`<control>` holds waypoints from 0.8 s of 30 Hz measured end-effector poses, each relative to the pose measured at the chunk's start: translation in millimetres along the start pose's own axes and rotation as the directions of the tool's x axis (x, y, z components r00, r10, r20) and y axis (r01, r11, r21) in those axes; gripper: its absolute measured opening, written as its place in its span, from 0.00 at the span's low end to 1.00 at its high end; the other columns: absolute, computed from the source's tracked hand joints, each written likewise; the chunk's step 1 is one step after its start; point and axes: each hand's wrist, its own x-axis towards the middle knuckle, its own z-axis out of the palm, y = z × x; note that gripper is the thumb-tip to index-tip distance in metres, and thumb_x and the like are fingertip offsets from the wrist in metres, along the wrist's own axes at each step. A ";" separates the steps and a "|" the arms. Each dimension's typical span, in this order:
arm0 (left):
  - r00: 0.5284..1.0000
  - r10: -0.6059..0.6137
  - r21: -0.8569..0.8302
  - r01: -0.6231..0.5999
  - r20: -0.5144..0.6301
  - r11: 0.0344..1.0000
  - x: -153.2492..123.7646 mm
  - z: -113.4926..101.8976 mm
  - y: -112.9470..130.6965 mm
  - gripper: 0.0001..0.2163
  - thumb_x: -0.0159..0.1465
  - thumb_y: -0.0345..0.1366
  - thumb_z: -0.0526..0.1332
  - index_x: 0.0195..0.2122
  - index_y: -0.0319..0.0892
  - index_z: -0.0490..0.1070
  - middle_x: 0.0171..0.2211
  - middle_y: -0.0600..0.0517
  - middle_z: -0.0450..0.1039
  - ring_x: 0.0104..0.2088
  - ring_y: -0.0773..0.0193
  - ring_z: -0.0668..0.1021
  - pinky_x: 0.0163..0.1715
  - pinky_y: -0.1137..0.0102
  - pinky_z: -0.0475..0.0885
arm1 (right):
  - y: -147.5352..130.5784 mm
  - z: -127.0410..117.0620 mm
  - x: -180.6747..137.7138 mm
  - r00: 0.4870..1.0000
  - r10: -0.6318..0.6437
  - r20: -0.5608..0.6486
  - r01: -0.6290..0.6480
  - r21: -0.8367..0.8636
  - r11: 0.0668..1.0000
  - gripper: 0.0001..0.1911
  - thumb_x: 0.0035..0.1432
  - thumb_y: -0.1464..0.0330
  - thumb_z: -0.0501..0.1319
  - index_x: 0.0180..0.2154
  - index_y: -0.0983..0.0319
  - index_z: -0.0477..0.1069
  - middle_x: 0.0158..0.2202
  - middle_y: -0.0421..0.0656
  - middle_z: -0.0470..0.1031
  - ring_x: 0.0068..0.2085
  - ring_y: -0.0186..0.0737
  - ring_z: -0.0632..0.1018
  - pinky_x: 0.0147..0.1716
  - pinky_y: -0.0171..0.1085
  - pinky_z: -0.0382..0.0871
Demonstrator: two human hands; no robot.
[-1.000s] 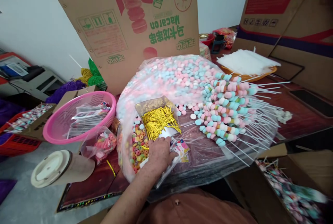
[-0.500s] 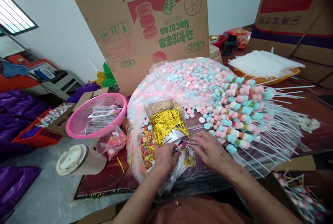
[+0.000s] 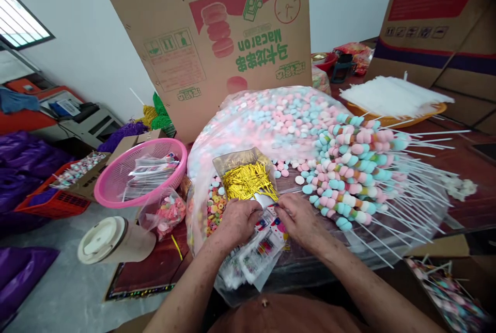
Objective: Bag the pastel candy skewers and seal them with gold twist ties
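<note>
My left hand (image 3: pixel 237 220) and my right hand (image 3: pixel 301 221) pinch opposite sides of the upper edge of a printed clear plastic bag (image 3: pixel 266 240). It hangs flat between them, over several similar bags at the table's front edge. Right behind my fingers lies an open pouch of gold twist ties (image 3: pixel 248 180). Ring-shaped candies (image 3: pixel 214 209) show to the left of that pouch. Right of my right hand is a pile of candy skewers (image 3: pixel 356 162) on white sticks, pink, blue and white.
Behind stands a large clear sack of pastel candies (image 3: pixel 287 111) before a cardboard box (image 3: pixel 225 28). A pink basket (image 3: pixel 101 188) of printed bags and a lidded cup (image 3: pixel 116 240) are on the left. White sticks (image 3: pixel 395 94) fill an orange basket at right.
The printed bag has been raised and spread flat between my hands, so its print now shows. My hands have shifted slightly up, fingers pinching its edge.
</note>
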 end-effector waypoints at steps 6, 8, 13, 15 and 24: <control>0.983 0.142 -0.229 -0.114 0.115 0.967 -14.7 -16.7 7.1 0.08 0.62 0.36 0.51 0.33 0.42 0.68 0.30 0.52 0.72 0.31 0.64 0.72 0.30 0.73 0.63 | -19.3 -16.5 -7.5 0.990 0.019 0.137 -0.066 0.344 0.937 0.04 0.55 0.70 0.55 0.30 0.62 0.67 0.28 0.41 0.70 0.32 0.37 0.70 0.31 0.34 0.63; 0.995 0.093 -0.276 -0.077 0.043 0.958 -21.4 -13.7 12.0 0.08 0.60 0.39 0.55 0.37 0.42 0.67 0.34 0.51 0.72 0.34 0.63 0.71 0.31 0.72 0.63 | -25.0 -13.0 -12.0 0.982 0.134 0.132 -0.177 0.410 0.894 0.09 0.56 0.70 0.54 0.24 0.62 0.64 0.22 0.38 0.66 0.26 0.34 0.68 0.26 0.32 0.60; 0.990 -0.142 -0.589 0.106 -0.014 0.801 -32.5 10.7 21.4 0.09 0.55 0.40 0.60 0.24 0.41 0.63 0.21 0.57 0.64 0.23 0.68 0.65 0.24 0.75 0.59 | -27.2 -15.7 -26.0 0.968 0.198 0.156 -0.248 0.444 0.861 0.12 0.56 0.65 0.55 0.22 0.62 0.63 0.20 0.36 0.63 0.24 0.31 0.65 0.24 0.30 0.57; 0.990 -0.133 -0.710 0.126 0.046 0.692 -34.8 16.3 20.8 0.11 0.54 0.41 0.60 0.22 0.41 0.61 0.19 0.57 0.61 0.22 0.70 0.63 0.22 0.75 0.58 | -28.8 -25.3 -30.4 0.971 0.152 0.186 -0.221 0.443 0.869 0.09 0.56 0.65 0.56 0.26 0.62 0.66 0.23 0.37 0.66 0.26 0.32 0.66 0.26 0.30 0.59; 0.998 0.060 -0.664 -0.057 -0.019 0.746 -40.2 15.4 18.1 0.11 0.57 0.42 0.59 0.25 0.39 0.68 0.21 0.56 0.65 0.23 0.70 0.65 0.24 0.76 0.59 | -30.4 -27.1 -43.5 0.982 0.148 0.117 -0.187 0.489 0.852 0.15 0.60 0.64 0.51 0.23 0.61 0.59 0.21 0.36 0.60 0.24 0.31 0.61 0.23 0.30 0.55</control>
